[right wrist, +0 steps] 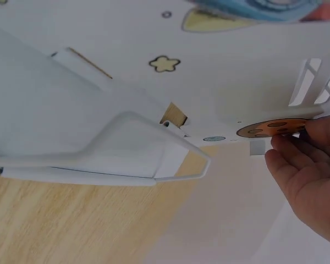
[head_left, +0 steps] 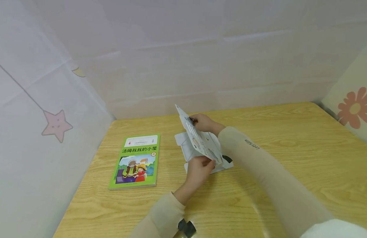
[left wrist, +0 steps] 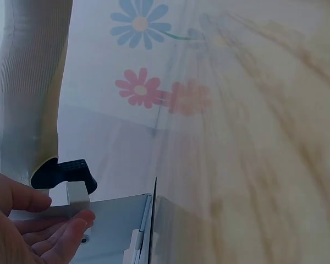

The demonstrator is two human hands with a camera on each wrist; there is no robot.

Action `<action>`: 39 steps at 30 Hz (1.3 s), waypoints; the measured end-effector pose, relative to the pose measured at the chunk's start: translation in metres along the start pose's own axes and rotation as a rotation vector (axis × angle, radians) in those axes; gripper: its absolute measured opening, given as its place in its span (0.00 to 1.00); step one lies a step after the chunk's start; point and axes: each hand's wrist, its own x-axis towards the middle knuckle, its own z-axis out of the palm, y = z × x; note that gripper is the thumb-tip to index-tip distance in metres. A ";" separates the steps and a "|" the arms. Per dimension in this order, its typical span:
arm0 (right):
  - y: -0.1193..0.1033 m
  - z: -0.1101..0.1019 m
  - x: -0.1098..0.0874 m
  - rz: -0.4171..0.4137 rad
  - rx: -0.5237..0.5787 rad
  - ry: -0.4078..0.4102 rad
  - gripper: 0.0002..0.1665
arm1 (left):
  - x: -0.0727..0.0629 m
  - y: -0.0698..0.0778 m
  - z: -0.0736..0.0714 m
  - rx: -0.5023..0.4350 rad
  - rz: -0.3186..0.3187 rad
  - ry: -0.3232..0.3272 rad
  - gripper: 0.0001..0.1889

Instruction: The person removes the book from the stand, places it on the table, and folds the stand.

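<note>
A white folding book stand [head_left: 198, 138] with cartoon prints is tilted up over the table, its slotted panel raised above a pale base part [head_left: 187, 147]. My left hand [head_left: 198, 170] pinches its near lower edge; in the left wrist view the thumb and fingers close on a white tab [left wrist: 77, 193]. At the far edge, my right hand [head_left: 205, 122] grips the panel beside a round orange print [right wrist: 258, 129]. Below the panel in the right wrist view, a white wire-like support [right wrist: 206, 165] sticks out. My right palm is partly hidden behind the panel in the head view.
A green picture book [head_left: 136, 162] lies flat on the wooden table [head_left: 284, 142], left of the stand. Pale wall sheets [head_left: 177, 66] rise behind the table and at both sides. Black bands [head_left: 187, 228] sit at my wrists.
</note>
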 end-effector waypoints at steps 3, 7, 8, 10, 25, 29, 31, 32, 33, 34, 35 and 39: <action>0.001 -0.001 -0.001 -0.015 -0.005 -0.004 0.29 | 0.001 0.001 0.003 0.015 0.003 0.002 0.07; 0.002 -0.002 -0.002 -0.033 -0.007 -0.010 0.30 | 0.003 0.004 0.005 0.040 0.005 0.004 0.07; 0.002 -0.003 -0.002 -0.034 -0.010 -0.011 0.30 | 0.003 0.004 0.006 0.045 0.003 0.005 0.07; 0.002 -0.003 -0.003 -0.032 -0.016 -0.016 0.30 | 0.003 0.005 0.007 0.057 0.003 0.007 0.07; 0.009 -0.007 -0.010 -0.180 -0.019 -0.027 0.25 | 0.006 0.005 0.012 0.134 0.076 0.019 0.07; 0.010 -0.009 -0.014 -0.180 -0.005 -0.018 0.23 | 0.005 0.002 0.007 0.105 0.040 -0.045 0.07; 0.010 -0.011 -0.018 -0.161 0.013 -0.012 0.23 | 0.004 0.001 0.003 0.095 0.016 -0.078 0.08; 0.010 -0.012 -0.020 -0.145 0.033 -0.009 0.23 | 0.004 0.001 -0.001 0.092 0.006 -0.093 0.09; 0.010 -0.013 -0.022 -0.133 0.057 -0.006 0.23 | 0.004 0.000 -0.004 0.087 -0.006 -0.102 0.09; 0.004 -0.016 -0.028 -0.121 0.079 -0.006 0.23 | 0.005 0.000 -0.008 0.083 -0.016 -0.104 0.09; 0.004 -0.018 -0.031 -0.121 0.104 -0.006 0.24 | 0.006 -0.001 -0.012 0.081 -0.026 -0.104 0.10; 0.003 -0.022 -0.045 -0.160 0.199 -0.004 0.25 | 0.011 -0.006 -0.028 0.076 -0.065 -0.069 0.09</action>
